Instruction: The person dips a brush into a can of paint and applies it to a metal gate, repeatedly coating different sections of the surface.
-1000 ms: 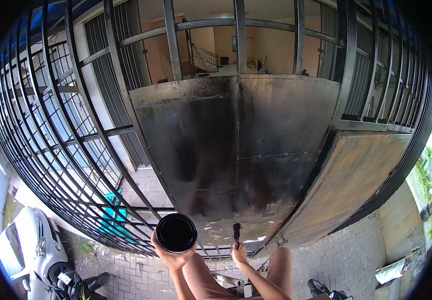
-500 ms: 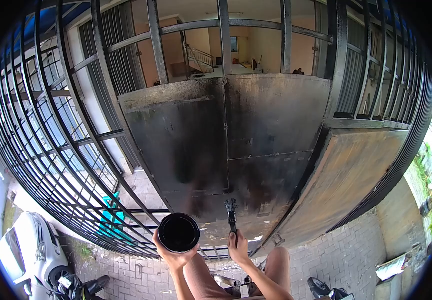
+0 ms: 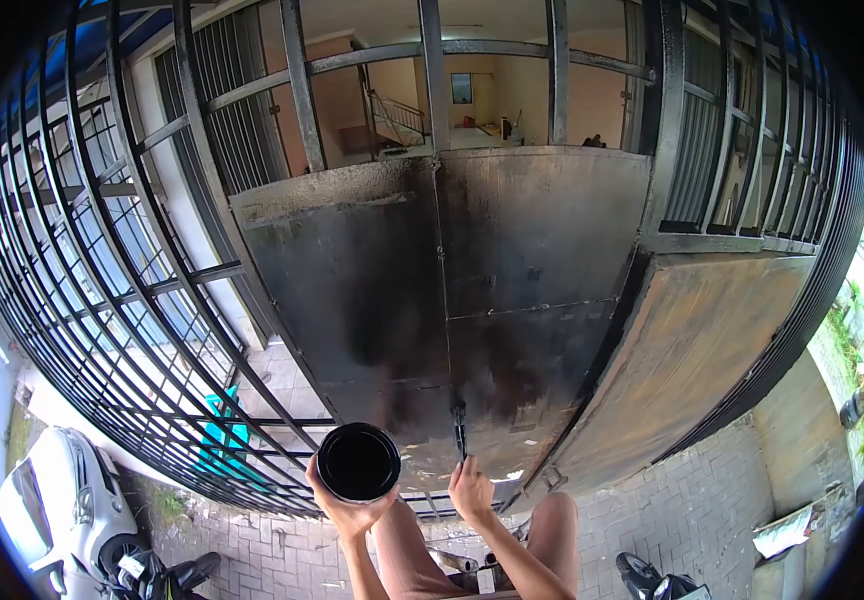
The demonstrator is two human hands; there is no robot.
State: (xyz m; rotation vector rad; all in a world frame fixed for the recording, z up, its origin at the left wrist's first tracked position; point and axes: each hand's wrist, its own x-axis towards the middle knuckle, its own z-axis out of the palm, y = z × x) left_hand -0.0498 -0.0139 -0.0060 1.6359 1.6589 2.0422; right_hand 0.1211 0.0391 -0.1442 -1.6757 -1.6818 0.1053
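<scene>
My left hand (image 3: 351, 512) is wrapped round a round can (image 3: 358, 462) of dark paint, its open top facing up. My right hand (image 3: 471, 490) grips the handle of a brush (image 3: 460, 430), whose dark bristles are at the lower part of a metal gate panel (image 3: 542, 240). Whether the bristles touch the panel I cannot tell for sure. Dark paint covers much of the panel, with paler, patchy areas low down and a rough strip at the upper left.
Black bars (image 3: 122, 200) rise at the left and above the panel. A brownish metal panel (image 3: 692, 350) stands at right. A white car (image 3: 57, 500) and a motorcycle (image 3: 157, 575) are lower left, another motorcycle (image 3: 652, 580) lower right. A teal object (image 3: 224, 435) lies behind the bars.
The brush has turned so that it shows narrower, and my right hand has shifted slightly up with it. The can stays nearly in place. The view has shifted slightly.
</scene>
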